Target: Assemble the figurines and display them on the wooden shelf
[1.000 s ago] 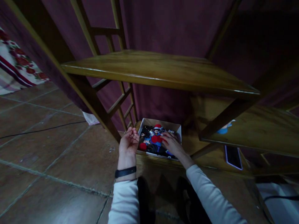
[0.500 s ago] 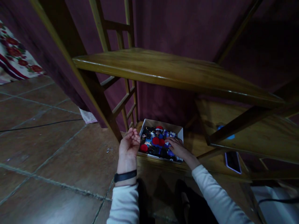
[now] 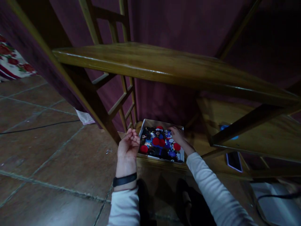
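Note:
A shallow open box [image 3: 144, 125] stands on the low wooden shelf, full of small figurines [image 3: 155, 142] in red, blue, black and white. My right hand [image 3: 178, 135] is over the box's far right part, its fingers curled down at the figurines. What its fingertips hold, if anything, is too dark and small to make out. My left hand [image 3: 129, 143], with a black band on the wrist, is held palm up just left of the box. Its fingers are loosely bent and apart, and I see nothing in the palm.
A wooden shelf board [image 3: 164, 64] crosses above the box, with lattice bars [image 3: 121, 102] to the left. A phone [image 3: 234, 161] lies on the lower wood at right. A blue object [image 3: 227, 128] sits behind a slanted bar. A dark cable [image 3: 42, 126] runs over the tiled floor.
My right hand has moved toward the back of the box and its fingers have curled in, uncovering a red-topped figurine at the right. My left hand keeps its palm-up pose.

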Action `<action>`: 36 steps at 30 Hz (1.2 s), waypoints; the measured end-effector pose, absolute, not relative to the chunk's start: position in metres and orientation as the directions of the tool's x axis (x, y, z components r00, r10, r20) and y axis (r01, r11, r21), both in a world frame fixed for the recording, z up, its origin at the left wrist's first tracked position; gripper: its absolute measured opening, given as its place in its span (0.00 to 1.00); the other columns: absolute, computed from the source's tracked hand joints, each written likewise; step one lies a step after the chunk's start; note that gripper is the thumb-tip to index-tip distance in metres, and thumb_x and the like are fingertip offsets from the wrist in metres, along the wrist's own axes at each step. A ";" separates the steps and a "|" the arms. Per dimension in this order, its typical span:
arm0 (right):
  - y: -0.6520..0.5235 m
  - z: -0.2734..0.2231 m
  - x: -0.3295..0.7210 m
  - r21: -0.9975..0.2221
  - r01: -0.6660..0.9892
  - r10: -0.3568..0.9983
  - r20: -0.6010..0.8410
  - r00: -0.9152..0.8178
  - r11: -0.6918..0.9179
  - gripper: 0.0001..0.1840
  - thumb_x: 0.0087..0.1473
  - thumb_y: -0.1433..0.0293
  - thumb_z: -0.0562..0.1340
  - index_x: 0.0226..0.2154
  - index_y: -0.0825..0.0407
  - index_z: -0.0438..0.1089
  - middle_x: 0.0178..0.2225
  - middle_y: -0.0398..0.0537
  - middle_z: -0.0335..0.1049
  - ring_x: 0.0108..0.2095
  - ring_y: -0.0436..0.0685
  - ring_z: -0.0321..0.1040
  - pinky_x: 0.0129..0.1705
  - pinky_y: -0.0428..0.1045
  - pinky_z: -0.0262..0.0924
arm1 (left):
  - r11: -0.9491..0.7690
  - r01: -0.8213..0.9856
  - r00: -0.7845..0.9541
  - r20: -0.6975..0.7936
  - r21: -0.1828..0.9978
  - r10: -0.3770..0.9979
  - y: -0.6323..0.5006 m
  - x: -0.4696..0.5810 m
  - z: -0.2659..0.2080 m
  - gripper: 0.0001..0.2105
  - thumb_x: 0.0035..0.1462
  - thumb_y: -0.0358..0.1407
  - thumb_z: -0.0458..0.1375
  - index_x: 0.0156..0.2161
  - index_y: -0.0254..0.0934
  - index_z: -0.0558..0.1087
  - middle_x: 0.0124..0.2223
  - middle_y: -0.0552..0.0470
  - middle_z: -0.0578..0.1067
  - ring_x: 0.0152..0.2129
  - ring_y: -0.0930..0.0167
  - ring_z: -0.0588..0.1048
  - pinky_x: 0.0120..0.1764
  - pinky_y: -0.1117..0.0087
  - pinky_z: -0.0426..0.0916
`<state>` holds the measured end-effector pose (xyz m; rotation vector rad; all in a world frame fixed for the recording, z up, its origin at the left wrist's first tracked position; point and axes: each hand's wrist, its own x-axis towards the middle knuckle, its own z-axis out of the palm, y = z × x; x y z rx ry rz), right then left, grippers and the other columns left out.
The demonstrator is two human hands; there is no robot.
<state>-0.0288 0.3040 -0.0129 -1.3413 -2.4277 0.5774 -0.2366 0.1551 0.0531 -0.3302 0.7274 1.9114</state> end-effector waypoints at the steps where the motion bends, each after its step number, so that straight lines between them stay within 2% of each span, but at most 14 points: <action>1: 0.304 -0.015 -0.039 -0.505 0.687 0.822 0.087 -0.562 0.523 0.19 0.53 0.78 0.49 0.43 0.48 0.69 0.43 0.47 0.70 0.47 0.53 0.63 0.51 0.49 0.54 | -0.297 -0.893 -0.441 -0.528 0.338 0.726 0.155 -0.236 0.054 0.10 0.53 0.20 0.48 0.33 0.32 0.68 0.28 0.51 0.73 0.22 0.79 0.72 0.25 0.79 0.67; 4: 0.299 -0.024 -0.072 -0.522 0.533 0.680 0.130 -0.721 0.666 0.20 0.52 0.78 0.51 0.43 0.46 0.69 0.45 0.44 0.68 0.48 0.52 0.62 0.52 0.50 0.53 | -0.295 -0.897 -0.434 -0.538 0.329 0.722 0.156 -0.233 0.057 0.10 0.53 0.20 0.48 0.33 0.32 0.68 0.28 0.51 0.73 0.22 0.78 0.72 0.24 0.79 0.66; 7: 0.291 -0.030 -0.092 -0.476 0.496 0.620 0.143 -0.771 0.726 0.18 0.50 0.77 0.55 0.44 0.46 0.67 0.46 0.45 0.67 0.49 0.53 0.60 0.53 0.51 0.51 | -0.297 -0.901 -0.429 -0.539 0.318 0.725 0.156 -0.231 0.059 0.09 0.52 0.20 0.48 0.33 0.32 0.68 0.29 0.51 0.73 0.22 0.78 0.72 0.24 0.79 0.66; 12: 0.289 -0.026 -0.072 -0.366 0.615 0.676 0.055 -0.735 0.698 0.23 0.49 0.78 0.54 0.48 0.48 0.63 0.50 0.47 0.64 0.53 0.54 0.56 0.55 0.52 0.47 | -0.311 -0.904 -0.425 -0.532 0.294 0.733 0.154 -0.235 0.058 0.09 0.53 0.20 0.49 0.33 0.32 0.69 0.28 0.51 0.73 0.22 0.78 0.72 0.24 0.79 0.65; 15: 0.291 -0.021 -0.052 -0.291 0.697 0.724 -0.019 -0.690 0.656 0.21 0.51 0.75 0.53 0.48 0.48 0.64 0.55 0.48 0.58 0.56 0.57 0.51 0.56 0.54 0.44 | -0.315 -0.905 -0.423 -0.527 0.285 0.737 0.153 -0.237 0.057 0.10 0.53 0.20 0.48 0.33 0.32 0.69 0.28 0.51 0.73 0.21 0.78 0.72 0.23 0.79 0.65; 18: 0.293 -0.016 -0.040 -0.253 0.728 0.742 -0.055 -0.668 0.637 0.19 0.53 0.72 0.53 0.48 0.47 0.65 0.56 0.47 0.57 0.56 0.58 0.50 0.56 0.55 0.43 | -0.314 -0.906 -0.421 -0.523 0.284 0.741 0.151 -0.238 0.057 0.10 0.54 0.20 0.47 0.33 0.33 0.69 0.28 0.52 0.72 0.21 0.79 0.72 0.24 0.80 0.65; 24: 0.288 -0.017 -0.020 -0.328 0.757 0.806 0.022 -0.592 0.565 0.20 0.53 0.72 0.54 0.49 0.46 0.64 0.53 0.47 0.58 0.53 0.56 0.54 0.54 0.52 0.48 | -0.311 -0.903 -0.426 -0.524 0.295 0.738 0.151 -0.238 0.058 0.10 0.53 0.20 0.47 0.33 0.32 0.69 0.28 0.51 0.72 0.22 0.79 0.72 0.24 0.80 0.65; 30: 0.265 -0.017 0.005 -0.434 0.679 0.777 0.086 -0.623 0.592 0.18 0.50 0.79 0.51 0.35 0.47 0.72 0.41 0.45 0.66 0.45 0.52 0.60 0.49 0.47 0.53 | -0.299 -0.906 -0.418 -0.525 0.298 0.741 0.151 -0.238 0.061 0.10 0.54 0.20 0.47 0.33 0.33 0.68 0.28 0.52 0.72 0.21 0.79 0.71 0.24 0.80 0.65; 32: 0.257 -0.015 0.014 -0.446 0.673 0.752 -0.001 -0.659 0.590 0.20 0.48 0.82 0.50 0.30 0.49 0.73 0.37 0.44 0.68 0.41 0.51 0.63 0.47 0.47 0.53 | -0.301 -0.905 -0.422 -0.536 0.302 0.731 0.150 -0.238 0.062 0.10 0.54 0.20 0.47 0.33 0.33 0.68 0.28 0.52 0.72 0.21 0.79 0.71 0.24 0.80 0.65; 34: 0.248 -0.015 0.022 -0.443 0.696 0.720 -0.146 -0.679 0.566 0.20 0.45 0.83 0.51 0.26 0.50 0.74 0.33 0.44 0.70 0.38 0.51 0.64 0.44 0.45 0.54 | -0.300 -0.902 -0.428 -0.542 0.311 0.724 0.150 -0.238 0.064 0.10 0.55 0.20 0.46 0.32 0.33 0.68 0.27 0.52 0.72 0.21 0.79 0.71 0.24 0.80 0.65; 36: 0.240 -0.015 0.026 -0.414 0.720 0.682 -0.266 -0.681 0.557 0.19 0.43 0.83 0.52 0.24 0.50 0.75 0.31 0.44 0.71 0.37 0.51 0.65 0.42 0.45 0.54 | -0.294 -0.900 -0.430 -0.542 0.322 0.722 0.151 -0.236 0.065 0.11 0.55 0.20 0.46 0.32 0.33 0.68 0.28 0.52 0.72 0.21 0.80 0.71 0.24 0.80 0.65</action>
